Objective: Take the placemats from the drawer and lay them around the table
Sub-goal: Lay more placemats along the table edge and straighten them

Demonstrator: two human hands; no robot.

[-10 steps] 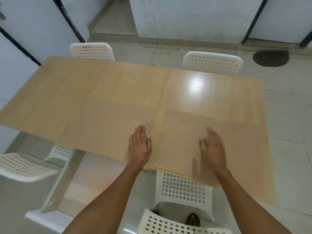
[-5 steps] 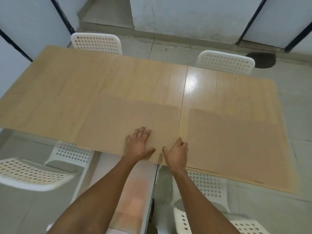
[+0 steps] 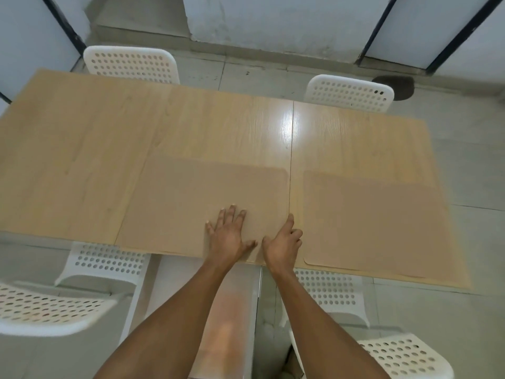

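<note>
Two flat tan rectangular placemats (image 3: 191,203) (image 3: 377,222) lie on the light wooden surface (image 3: 82,160); left hand (image 3: 228,236) spread flat on one, right hand (image 3: 282,246) loosely curled at its corner.

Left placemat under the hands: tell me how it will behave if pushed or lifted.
The left placemat looks thin and flat, so it probably flops when lifted. The table is glossy, so it likely slides easily. The left hand lies flat on it, which may steady it.

Two tan placemats (image 3: 191,203) (image 3: 377,222) lie flat, side by side, near table edge.
</note>
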